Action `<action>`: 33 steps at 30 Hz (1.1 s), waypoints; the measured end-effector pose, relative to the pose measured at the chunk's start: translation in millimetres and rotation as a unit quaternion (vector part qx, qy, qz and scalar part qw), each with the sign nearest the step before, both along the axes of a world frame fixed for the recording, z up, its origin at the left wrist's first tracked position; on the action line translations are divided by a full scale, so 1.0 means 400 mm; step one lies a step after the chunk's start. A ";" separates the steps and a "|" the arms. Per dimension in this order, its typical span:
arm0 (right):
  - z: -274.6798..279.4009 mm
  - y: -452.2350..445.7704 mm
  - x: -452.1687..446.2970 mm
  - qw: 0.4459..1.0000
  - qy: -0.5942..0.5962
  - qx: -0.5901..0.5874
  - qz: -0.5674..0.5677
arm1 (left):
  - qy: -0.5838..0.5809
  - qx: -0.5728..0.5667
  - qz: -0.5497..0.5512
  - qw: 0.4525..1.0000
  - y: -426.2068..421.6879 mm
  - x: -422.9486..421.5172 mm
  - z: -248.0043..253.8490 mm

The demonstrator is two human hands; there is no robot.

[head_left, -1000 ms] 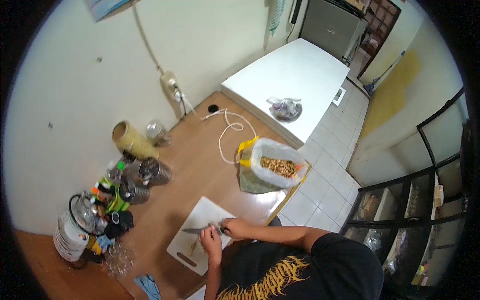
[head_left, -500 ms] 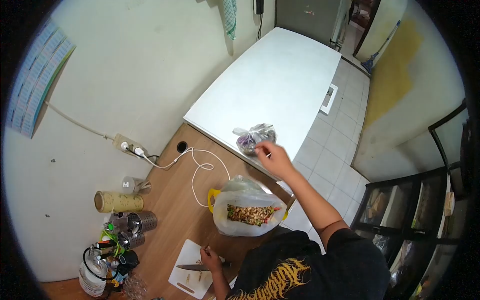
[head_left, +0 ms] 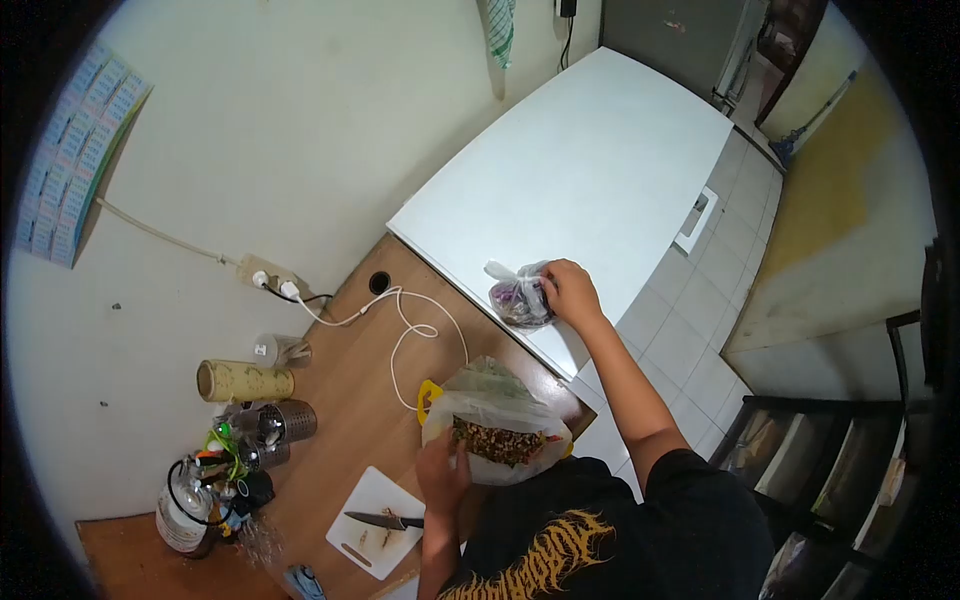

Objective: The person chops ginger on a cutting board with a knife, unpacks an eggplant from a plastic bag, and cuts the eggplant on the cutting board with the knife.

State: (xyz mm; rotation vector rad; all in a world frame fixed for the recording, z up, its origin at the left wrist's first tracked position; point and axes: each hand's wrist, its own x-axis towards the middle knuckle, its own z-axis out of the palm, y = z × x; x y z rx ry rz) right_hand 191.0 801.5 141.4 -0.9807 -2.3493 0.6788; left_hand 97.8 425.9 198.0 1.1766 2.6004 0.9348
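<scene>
One right hand (head_left: 572, 292), yours: fingers curled against a knotted clear-plastic bag (head_left: 512, 303) on a white flat-topped chest (head_left: 560, 160), grip uncertain. One left hand (head_left: 443, 475): partly curled at a translucent white food-filled bag (head_left: 498, 471), hold unclear. Black-handled steel knife (head_left: 380, 520): on a white cutting board (head_left: 366, 489), presumably freeing both hands.

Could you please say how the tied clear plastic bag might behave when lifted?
The rounded, tied clear plastic bag is probably floppy, its film looking crumpled. It may hang bottom-heavy from the right hand, as its purplish contents bulge below the tie.
</scene>
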 end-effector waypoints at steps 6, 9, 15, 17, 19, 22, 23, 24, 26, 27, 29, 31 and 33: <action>0.039 -0.050 0.001 0.981 0.136 -0.133 -0.046 | 0.048 -0.030 -0.193 0.979 0.029 0.000 -0.042; 0.074 -0.075 0.003 0.969 0.201 -0.139 -0.024 | 0.031 -0.061 -0.193 0.979 0.032 -0.001 -0.059; 0.187 -0.153 -0.008 0.959 0.247 -0.134 0.039 | 0.076 0.010 -0.172 0.982 0.053 0.023 -0.046; 0.231 -0.191 -0.008 0.952 0.262 -0.150 0.049 | 0.089 0.023 -0.168 0.981 0.032 0.019 -0.049; 0.265 -0.234 -0.009 0.945 0.274 -0.167 0.062 | -0.002 0.022 -0.143 0.990 0.007 0.020 -0.030; 0.301 -0.325 -0.019 0.904 0.330 -0.232 0.141 | 0.002 0.047 -0.102 0.994 -0.048 0.004 0.001; 0.312 -0.363 -0.027 0.903 0.326 -0.237 0.151 | 0.001 0.047 -0.089 0.995 -0.068 0.006 0.006; 0.323 -0.401 -0.033 0.890 0.337 -0.251 0.176 | -0.026 0.072 -0.019 0.997 -0.087 0.009 0.009; 0.361 -0.494 -0.035 0.874 0.317 -0.307 0.203 | -0.015 0.153 0.057 0.986 -0.117 0.019 0.076; 0.356 -0.535 -0.042 0.871 0.311 -0.313 0.215 | -0.014 0.152 0.072 0.986 -0.127 0.018 0.132; 0.343 -0.615 -0.058 0.838 0.310 -0.368 0.259 | 0.017 0.166 0.048 0.985 -0.166 0.009 0.204; 0.335 -0.691 -0.076 0.817 0.302 -0.408 0.274 | 0.029 0.143 0.058 0.988 -0.262 -0.014 0.153; 0.323 -0.747 -0.092 0.842 0.217 -0.411 0.272 | 0.051 0.149 0.026 0.987 -0.352 -0.041 0.131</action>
